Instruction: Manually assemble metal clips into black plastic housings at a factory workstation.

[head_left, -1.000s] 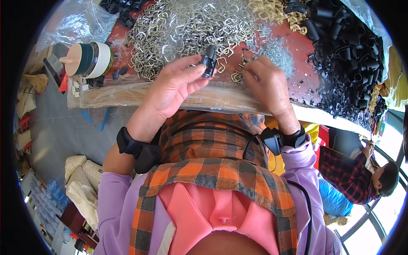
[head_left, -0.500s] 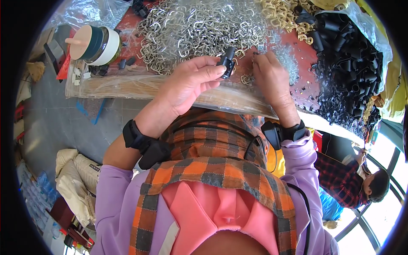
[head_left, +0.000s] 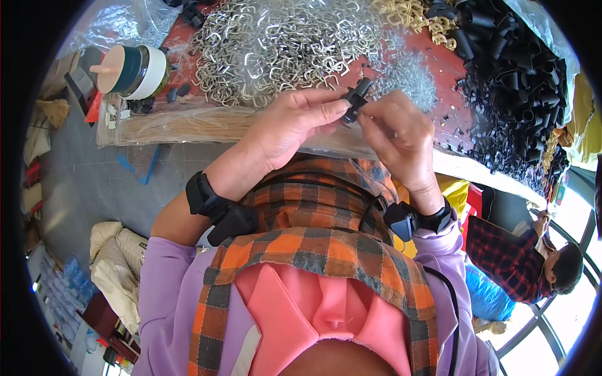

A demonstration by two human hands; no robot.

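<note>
A small black plastic fitting (head_left: 359, 92) with a cylindrical end is pinched between the thumb and fingers of my left hand (head_left: 295, 125), above the table's near edge. My right hand (head_left: 401, 135) is closed against the fitting's right side, its thumb and fingertips pressed together. Whatever small piece those fingertips may hold is hidden. Just beyond my hands lies a heap of bent silver metal loops (head_left: 269, 53). To its right are a pile of tiny shiny pieces (head_left: 406, 78) and a mound of black plastic parts (head_left: 511, 100).
Gold-coloured metal pieces (head_left: 411, 14) lie at the far edge of the red tabletop (head_left: 448, 116). A lidded jar (head_left: 147, 72) stands at the table's left end. White sacks (head_left: 116, 269) rest on the floor at left. Another person (head_left: 514, 263) works at the right.
My right hand has come back from the tabletop to the black fitting and now meets it. My left hand has shifted slightly right, with the fitting tilted further over.
</note>
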